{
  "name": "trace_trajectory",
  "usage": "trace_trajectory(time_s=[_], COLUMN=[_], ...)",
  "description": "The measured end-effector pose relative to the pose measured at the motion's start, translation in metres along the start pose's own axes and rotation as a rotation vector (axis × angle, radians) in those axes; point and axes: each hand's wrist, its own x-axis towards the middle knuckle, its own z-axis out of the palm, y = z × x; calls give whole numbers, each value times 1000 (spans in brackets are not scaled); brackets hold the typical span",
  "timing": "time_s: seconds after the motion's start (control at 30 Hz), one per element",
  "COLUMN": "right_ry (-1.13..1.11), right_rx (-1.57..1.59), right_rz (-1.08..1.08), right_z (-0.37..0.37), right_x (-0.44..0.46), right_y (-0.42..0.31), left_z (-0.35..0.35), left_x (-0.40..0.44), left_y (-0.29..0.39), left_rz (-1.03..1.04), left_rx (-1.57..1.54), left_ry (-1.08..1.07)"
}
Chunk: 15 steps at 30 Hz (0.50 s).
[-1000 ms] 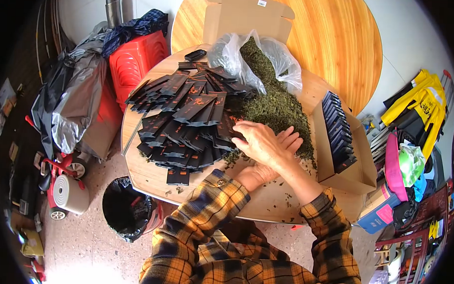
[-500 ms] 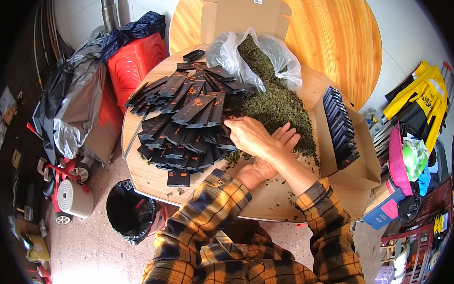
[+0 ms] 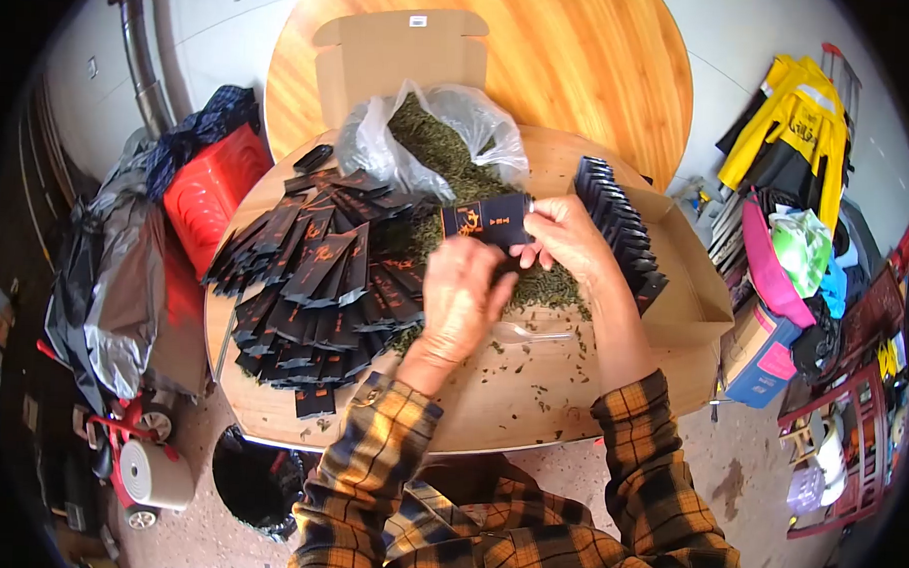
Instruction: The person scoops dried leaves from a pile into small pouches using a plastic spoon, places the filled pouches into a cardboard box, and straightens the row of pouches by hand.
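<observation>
My right hand (image 3: pixel 568 233) pinches a small black packet with orange print (image 3: pixel 489 220) by its right end, above the dried green leaves (image 3: pixel 435 138). My left hand (image 3: pixel 459 296) is at the packet's lower left edge, blurred, with its fingers curled and thumb apart. Whether it grips the packet I cannot tell. To the left lies a big heap of similar black packets (image 3: pixel 320 269). A clear plastic spoon (image 3: pixel 533 334) rests on the round table (image 3: pixel 571 398), just in front of the leaves. Behind them the leaves spill from a clear plastic bag (image 3: pixel 499 145).
An open cardboard box (image 3: pixel 699 293) with a row of upright black packets (image 3: pixel 617 225) stands at the right. A raised cardboard flap (image 3: pixel 397 62) is behind the bag. Below the table's left edge stands a bin with a black liner (image 3: pixel 257 482); red stools (image 3: pixel 218 181) stand at left.
My hands were crossed low over the leaves. Now they are uncrossed, and the right one has lifted a packet into view. The spoon now shows on the table. The view has shifted.
</observation>
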Motion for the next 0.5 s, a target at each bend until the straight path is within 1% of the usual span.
trace_trajectory(time_s=[0.07, 0.1, 0.13, 0.17, 0.2, 0.27, 0.3, 0.37, 0.4, 0.47, 0.5], right_ry=[-45, -33, -85, -138, -188, -165, -152, -3, 75, 86, -11], right_rx=[11, 24, 56, 87, 127, 170, 203, 240, 146, -28, -134], right_rz=[22, 21, 57, 94, 76, 89, 103, 8, -2, -53, -107], right_z=[-4, -7, -9, -11, -12, -13, -13, -14, -17, -21, -24], right_x=[-6, -7, -9, -11, -9, -11, -13, -19, -27, -43, -52], right_y=[8, 11, 15, 18, 25, 30, 30, 31, 27, 33, 38], left_z=[-12, -11, -11, -15, -16, -17, -17, -18, -18, -18, -16], left_x=[9, 7, 4, 4, 3, 3, 3, 2, 3, 2, 0], left_y=[-4, -11, -18, -20, -20, -19, -20, -23, -24, -25, -28], left_rz=[-58, -59, -63, -145, -137, -324, -321, -383, -406, -456, -416], left_rx=[-14, -26, -37, -107, -108, -293, -294, -370, -444, -462, -452], left_ry=[-2, -42, -83, -210, -222, -360, -372, -370, -358, -339, -309])
